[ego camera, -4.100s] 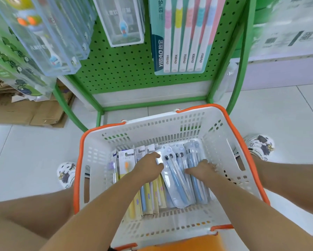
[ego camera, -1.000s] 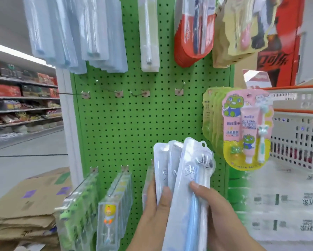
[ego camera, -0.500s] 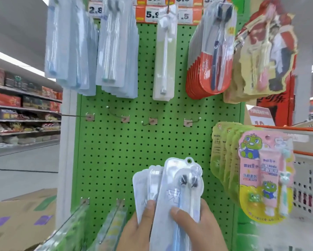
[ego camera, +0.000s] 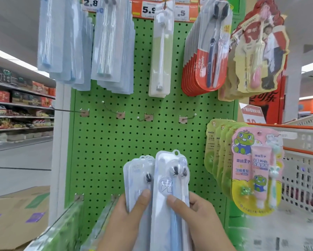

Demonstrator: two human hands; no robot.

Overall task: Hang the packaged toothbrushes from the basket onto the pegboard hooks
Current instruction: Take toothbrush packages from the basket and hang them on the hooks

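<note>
Both hands, left hand (ego camera: 124, 219) and right hand (ego camera: 200, 217), grip toothbrush packs (ego camera: 163, 187) at 6 o'clock; next, probably threading one onto an empty hook (ego camera: 146, 118) at 12 o'clock.

Bare hands (ego camera: 132, 223), no sleeves

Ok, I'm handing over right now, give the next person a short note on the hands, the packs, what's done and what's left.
Left hand grips the rear toothbrush packs, thumb on their front.
Right hand holds the front pack, thumb on its face; its hang hole is at the top.
All packs are upright in front of the green pegboard, below the middle row.
Four empty hooks in that row; none of the held packs hangs yet.
Left: slip each pack onto a free hook. The source basket is not identifiable here.
</note>
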